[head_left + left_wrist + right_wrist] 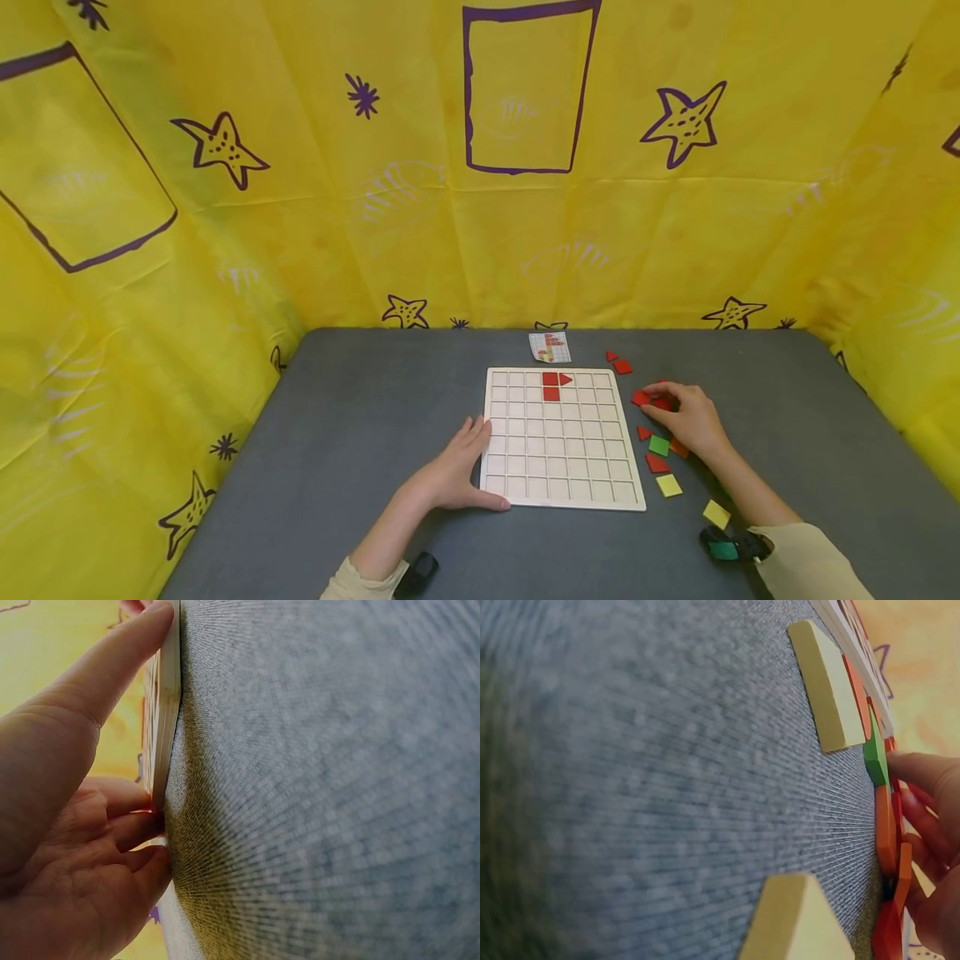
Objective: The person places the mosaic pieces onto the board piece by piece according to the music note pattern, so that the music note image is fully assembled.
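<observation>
A white square grid board (527, 446) lies on the grey table. Two red square tiles (551, 393) and a red triangle (566, 380) sit in its upper cells. My left hand (452, 479) rests at the board's lower left, fingertips against the left edge and thumb at the near corner; the left wrist view shows these fingers touching the board's side (168, 712). To the right of the board, my right hand (696, 423) pinches a red tile (640, 397) between thumb and forefinger. Another red tile (662, 404) is partly hidden under that hand.
Loose pieces lie along the board's right side: a green square (659, 445), red triangles (657, 463), an orange piece (678, 448) and yellow squares (669, 485). Behind the board is a small pattern card (550, 347). A yellow patterned cloth (420, 250) hangs behind the table.
</observation>
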